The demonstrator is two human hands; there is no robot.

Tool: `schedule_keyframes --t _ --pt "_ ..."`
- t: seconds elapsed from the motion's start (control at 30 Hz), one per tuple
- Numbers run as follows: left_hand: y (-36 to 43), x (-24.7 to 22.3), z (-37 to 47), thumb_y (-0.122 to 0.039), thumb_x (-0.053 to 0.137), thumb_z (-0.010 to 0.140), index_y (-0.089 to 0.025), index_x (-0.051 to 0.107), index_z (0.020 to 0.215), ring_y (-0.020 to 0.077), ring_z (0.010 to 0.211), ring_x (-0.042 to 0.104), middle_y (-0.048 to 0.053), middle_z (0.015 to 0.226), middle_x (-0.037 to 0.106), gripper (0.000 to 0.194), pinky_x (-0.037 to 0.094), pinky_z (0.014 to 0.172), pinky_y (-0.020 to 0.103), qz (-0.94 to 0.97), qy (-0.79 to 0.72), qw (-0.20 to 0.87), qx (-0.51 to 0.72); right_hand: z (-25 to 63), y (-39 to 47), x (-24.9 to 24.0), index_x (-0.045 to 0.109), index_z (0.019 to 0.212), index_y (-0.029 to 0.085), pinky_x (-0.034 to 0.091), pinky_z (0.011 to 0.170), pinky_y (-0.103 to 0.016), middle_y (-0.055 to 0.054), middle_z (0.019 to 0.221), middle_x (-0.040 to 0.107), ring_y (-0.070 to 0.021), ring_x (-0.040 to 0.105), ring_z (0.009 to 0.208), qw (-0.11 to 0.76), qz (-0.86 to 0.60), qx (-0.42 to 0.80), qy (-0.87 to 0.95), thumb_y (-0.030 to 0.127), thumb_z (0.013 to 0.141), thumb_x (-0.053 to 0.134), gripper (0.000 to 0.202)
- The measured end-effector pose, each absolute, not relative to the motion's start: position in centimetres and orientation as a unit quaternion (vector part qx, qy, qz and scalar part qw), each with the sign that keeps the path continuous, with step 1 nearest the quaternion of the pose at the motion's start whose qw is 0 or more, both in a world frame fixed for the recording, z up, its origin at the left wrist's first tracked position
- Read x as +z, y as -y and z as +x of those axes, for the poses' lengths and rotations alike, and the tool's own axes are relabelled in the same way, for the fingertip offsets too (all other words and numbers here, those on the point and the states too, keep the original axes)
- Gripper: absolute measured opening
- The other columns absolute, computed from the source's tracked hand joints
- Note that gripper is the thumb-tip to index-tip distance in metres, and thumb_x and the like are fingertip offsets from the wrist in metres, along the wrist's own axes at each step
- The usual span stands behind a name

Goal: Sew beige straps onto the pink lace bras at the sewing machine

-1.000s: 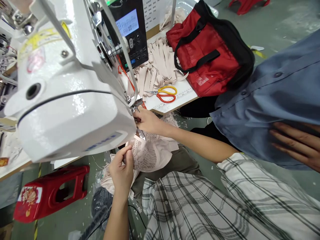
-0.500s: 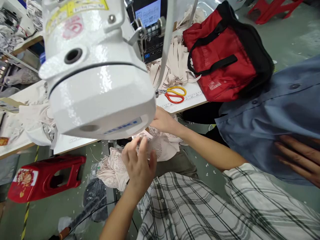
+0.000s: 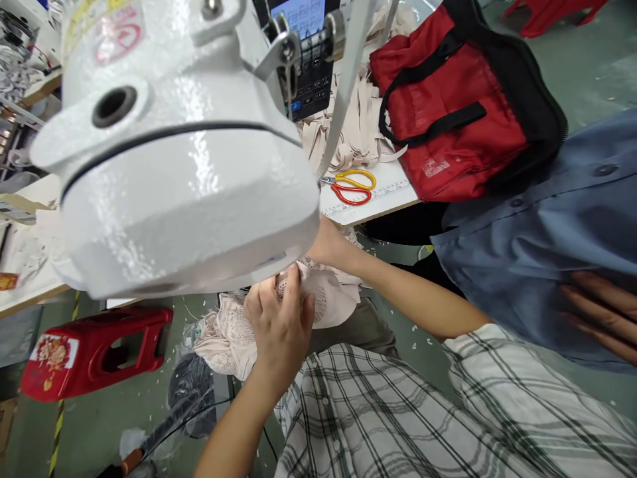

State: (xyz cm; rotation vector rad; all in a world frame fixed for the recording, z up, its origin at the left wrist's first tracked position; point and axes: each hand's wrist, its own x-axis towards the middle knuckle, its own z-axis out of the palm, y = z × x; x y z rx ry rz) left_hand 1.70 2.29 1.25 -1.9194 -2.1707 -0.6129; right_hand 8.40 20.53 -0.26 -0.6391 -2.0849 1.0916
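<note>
The pale pink lace garment (image 3: 338, 302) lies over the person's lap, its far edge passing under the white sewing machine head (image 3: 194, 199). The left hand (image 3: 279, 315) rests on the lace with fingers extended and thumb set well apart; it appears to press rather than pinch, presumably to keep the cloth flat and steady. The right hand (image 3: 328, 244) reaches in from the other side, seemingly to control the garment's far part, but its fingertips are behind the machine head, and whether they grip cannot be told. The same casing hides the needle area and is the chief obstruction to view. On the bench (image 3: 381, 204), scissors (image 3: 355, 189) with yellow and red handles lie near the edge, apparently for ready reach, their blades partly covered by a pale rod (image 3: 345, 99). Behind them are loose fabric strips (image 3: 355, 136), beside a control panel (image 3: 311, 86). A red bag (image 3: 452, 126) crowds the bench corner. A co-worker in a blue shirt (image 3: 527, 212) stands close by the right arm, limiting elbow room. More lace (image 3: 226, 338) hangs beyond the left hand; a red stool (image 3: 89, 355) lies farther off.
</note>
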Motion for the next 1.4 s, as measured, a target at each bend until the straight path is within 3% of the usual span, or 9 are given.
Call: schedule_keyframes --t 0.8,1.13,1.3,1.4 --pt "-2.7 1.2 1.8 -0.030 0.061 0.091 -0.012 0.055 0.137 0.0352 0.125 0.049 0.023 0.130 0.056 0.049 0.036 0.105 0.048 -0.644 0.735 0.108 -0.181 8.1 -20.3 -0.7 0.057 0.083 0.020 0.049 0.080 -0.036 -0.006 0.096 0.060 -0.0206 0.056 0.085 0.360 -0.263 0.404 0.799 0.011 0.079 0.054 0.010" --pt "-1.9 0.4 1.7 -0.026 0.066 0.087 -0.016 0.054 0.137 0.0343 0.123 0.051 0.021 0.131 0.054 0.052 0.037 0.105 0.049 -0.620 0.734 0.111 -0.253 8.4 -19.7 -0.7 0.059 0.085 0.019 0.041 0.067 -0.028 -0.003 0.093 0.058 -0.0158 0.049 0.077 0.394 -0.253 0.461 0.754 0.015 0.082 0.056 0.006" --pt "-1.7 0.0 1.0 -0.025 0.066 0.088 -0.018 0.051 0.136 0.0324 0.124 0.050 0.020 0.130 0.054 0.051 0.037 0.105 0.050 -0.598 0.731 0.097 -0.314 9.3 -19.1 -1.2 0.059 0.089 0.019 0.043 0.066 -0.027 -0.004 0.108 0.059 -0.0112 0.049 0.071 0.409 -0.243 0.512 0.715 0.024 0.087 0.060 0.005" --pt "-1.5 -0.4 0.3 -0.027 0.061 0.091 -0.018 0.049 0.135 0.0294 0.126 0.048 0.018 0.131 0.052 0.045 0.038 0.105 0.046 -0.556 0.741 0.035 -0.375 10.1 -18.5 -1.6 0.058 0.091 0.020 0.045 0.069 -0.027 -0.004 0.109 0.058 -0.0117 0.053 0.076 0.423 -0.256 0.539 0.682 0.024 0.088 0.060 0.006"
